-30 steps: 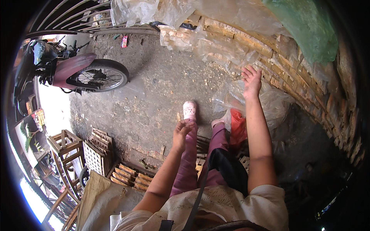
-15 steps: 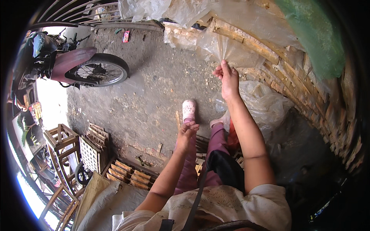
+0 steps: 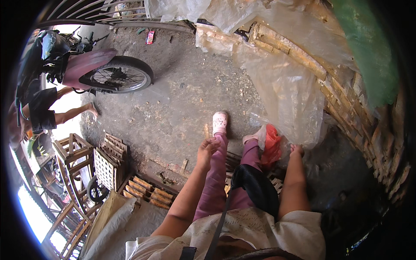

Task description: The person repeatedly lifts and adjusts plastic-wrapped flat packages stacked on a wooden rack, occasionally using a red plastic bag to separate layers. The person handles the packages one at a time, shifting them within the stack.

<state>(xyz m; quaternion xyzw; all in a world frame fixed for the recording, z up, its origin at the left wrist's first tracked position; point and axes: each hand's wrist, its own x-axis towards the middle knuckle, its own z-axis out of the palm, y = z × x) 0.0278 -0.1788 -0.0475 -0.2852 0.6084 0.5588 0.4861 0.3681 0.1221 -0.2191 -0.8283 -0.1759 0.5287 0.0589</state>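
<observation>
A clear plastic sheet (image 3: 286, 82) hangs over the stacked bamboo pieces and reaches down toward my right side. At its lower edge is my right hand (image 3: 297, 150), its fingers closed on the plastic. My left hand (image 3: 207, 151) hovers in front of my left leg, fingers loosely bent and somewhat apart, with nothing visible in them. Between my right foot and right hand lies a red plastic bag (image 3: 271, 147), partly beside the sheet's edge.
Bamboo pieces (image 3: 346, 112) are stacked along the right, with a green sheet (image 3: 368, 56) above. A motorbike (image 3: 99, 71) stands at the far left, a bare-legged person (image 3: 56, 110) behind it. Wooden frames (image 3: 71, 160), woven panels (image 3: 110, 162) and bamboo sections (image 3: 149, 190) sit lower left.
My right hand has come down toward me, drawing the plastic sheet's edge along. The red bag shows more fully. A person has come into view by the motorbike.
</observation>
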